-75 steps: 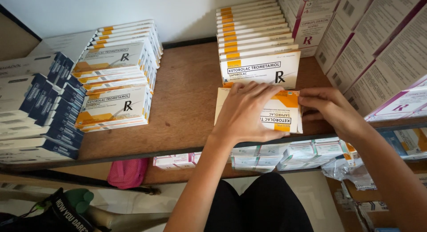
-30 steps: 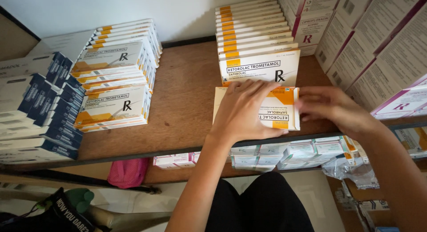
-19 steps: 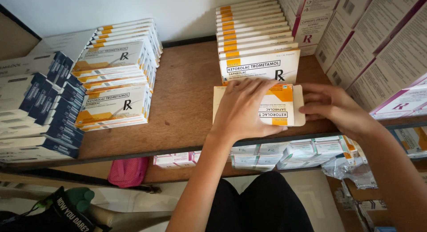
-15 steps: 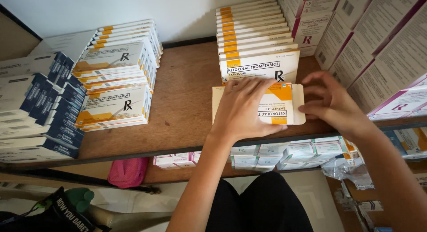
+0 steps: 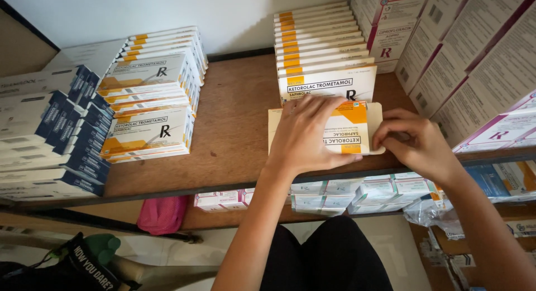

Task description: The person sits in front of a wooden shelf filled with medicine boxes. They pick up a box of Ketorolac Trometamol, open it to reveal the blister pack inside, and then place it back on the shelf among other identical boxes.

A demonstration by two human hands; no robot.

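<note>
The wooden shelf (image 5: 234, 129) serves as the landmark. At its far left end lie stacks of blue-and-white boxes (image 5: 50, 134). Just right of them, still on the left half of the shelf, sit stacks of white-and-orange boxes (image 5: 148, 95). The middle of the shelf board is bare wood.

On the right half, near the front edge, a flat white-and-orange box (image 5: 352, 129) lies on the shelf. The left hand (image 5: 307, 137) is spread flat on top of it, fingers apart, pressing down and covering its left part. The box's right end flap (image 5: 375, 126) stands open, and the right hand (image 5: 416, 143) is at that end, fingers curled together and pinching at the flap. Directly behind this box, toward the back of the shelf, a row of like boxes (image 5: 324, 51) stands on edge. At the shelf's right end lean large white-and-magenta cartons (image 5: 480, 62). Under the shelf, below the hands, small pale boxes (image 5: 357, 191) lie on a lower board.
</note>
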